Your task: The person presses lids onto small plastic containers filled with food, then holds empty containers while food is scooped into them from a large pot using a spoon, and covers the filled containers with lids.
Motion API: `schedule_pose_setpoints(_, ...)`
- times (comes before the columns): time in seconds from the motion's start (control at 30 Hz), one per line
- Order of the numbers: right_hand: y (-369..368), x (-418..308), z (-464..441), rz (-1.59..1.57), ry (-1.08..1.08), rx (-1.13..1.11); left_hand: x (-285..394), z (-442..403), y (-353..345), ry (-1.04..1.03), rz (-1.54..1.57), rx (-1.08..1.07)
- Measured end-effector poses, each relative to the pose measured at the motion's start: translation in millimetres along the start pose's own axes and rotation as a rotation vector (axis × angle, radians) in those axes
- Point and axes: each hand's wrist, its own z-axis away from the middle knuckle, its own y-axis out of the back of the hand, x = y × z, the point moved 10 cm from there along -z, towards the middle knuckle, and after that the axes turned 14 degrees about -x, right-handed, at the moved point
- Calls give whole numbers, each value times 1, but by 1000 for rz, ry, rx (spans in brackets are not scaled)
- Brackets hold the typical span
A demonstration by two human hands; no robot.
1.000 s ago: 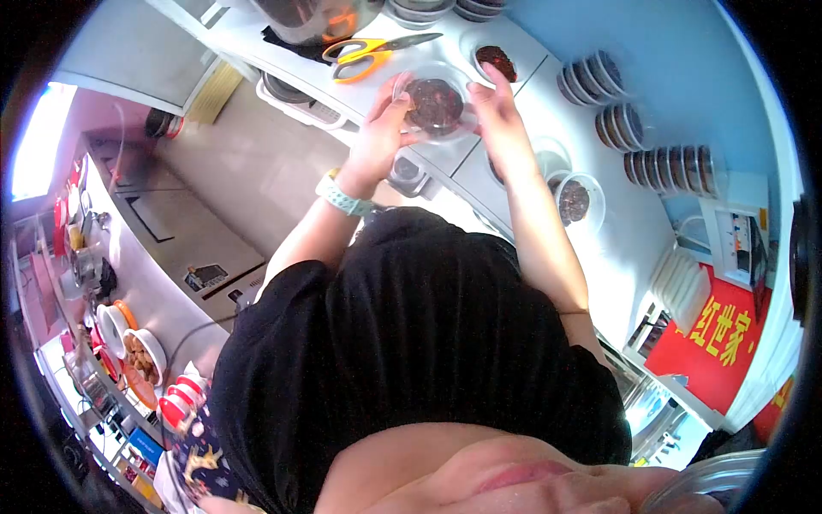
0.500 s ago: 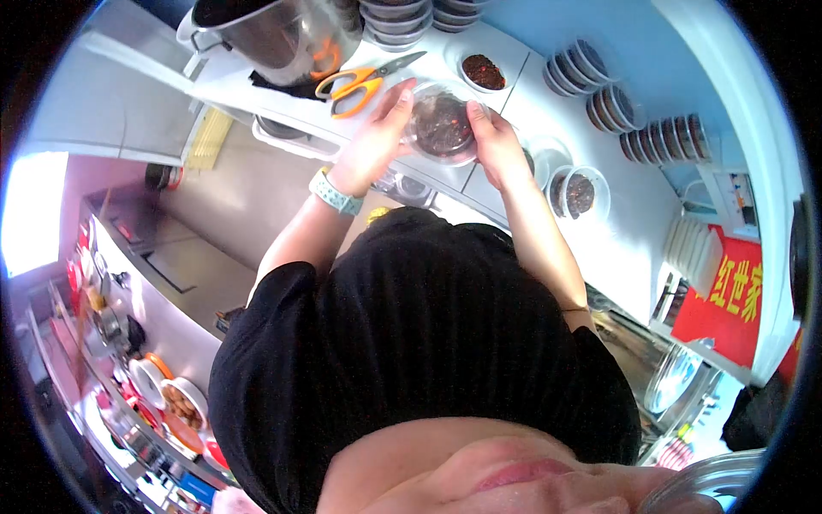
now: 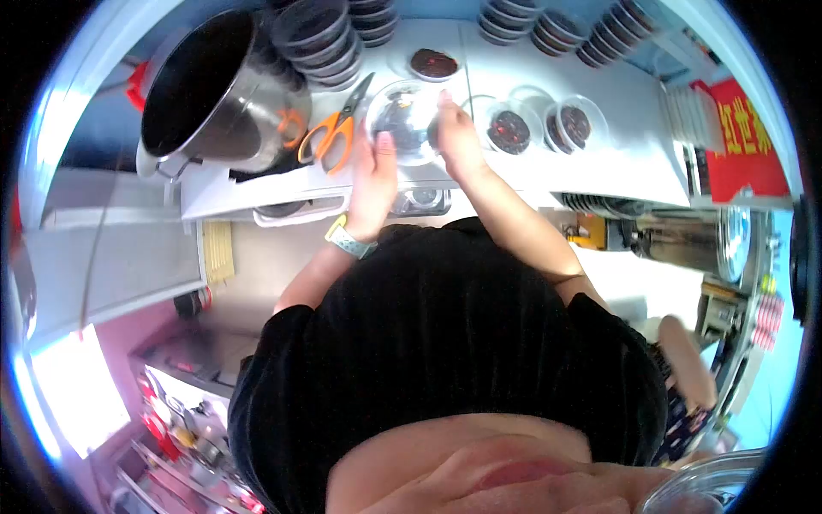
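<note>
Just right of the orange-handled scissors [image 3: 336, 133], the left hand [image 3: 375, 176] and right hand [image 3: 458, 141] clamp a clear container [image 3: 404, 120] between them; a metal pot [image 3: 244, 128] stands left of the scissors; stacked containers [image 3: 318, 47] stand beyond.

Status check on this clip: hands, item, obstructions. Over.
Left hand and right hand gripping clear round container between them. Its contents too blurred to tell. Orange-handled scissors lie close beside left hand.

Glare is veiling the clear container [image 3: 406, 124]; the right hand [image 3: 460, 141] is appearing blurred; the top edge is cropping stacked bowls [image 3: 318, 44].
</note>
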Motion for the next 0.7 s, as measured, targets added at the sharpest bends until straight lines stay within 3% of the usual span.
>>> schedule_pose_setpoints(0.03,-6,2,-2,-193,165,-31,3,-3,9,-81,-181,53)
schedule_pose_setpoints(0.07,-8,5,-2,-369,126,-109,5,-6,14,-88,-179,18)
schedule_pose_setpoints(0.1,-10,5,0,-543,90,-191,-9,-11,11,43,-78,-128)
schedule_pose_setpoints(0.13,-5,-1,4,-548,98,-163,-21,-12,3,178,20,-269)
schedule_pose_setpoints(0.17,-8,-4,7,-495,55,-172,-19,-15,2,177,22,-294)
schedule_pose_setpoints(0.27,-1,4,5,-403,54,-142,-7,-13,-17,119,668,-266)
schedule_pose_setpoints(0.4,15,3,11,-434,257,-98,-2,11,-33,134,438,-90)
schedule_pose_setpoints(0.43,18,-3,19,-433,256,-82,-9,8,-34,139,443,-104)
schedule_pose_setpoints(0.5,12,-7,35,-538,28,-151,-21,-1,-44,143,590,-199)
schedule_pose_setpoints(0.63,29,-20,45,-280,31,-196,7,-10,-54,105,642,-330)
schedule_pose_setpoints(0.7,39,-19,52,-302,57,-195,13,-8,-72,67,646,-372)
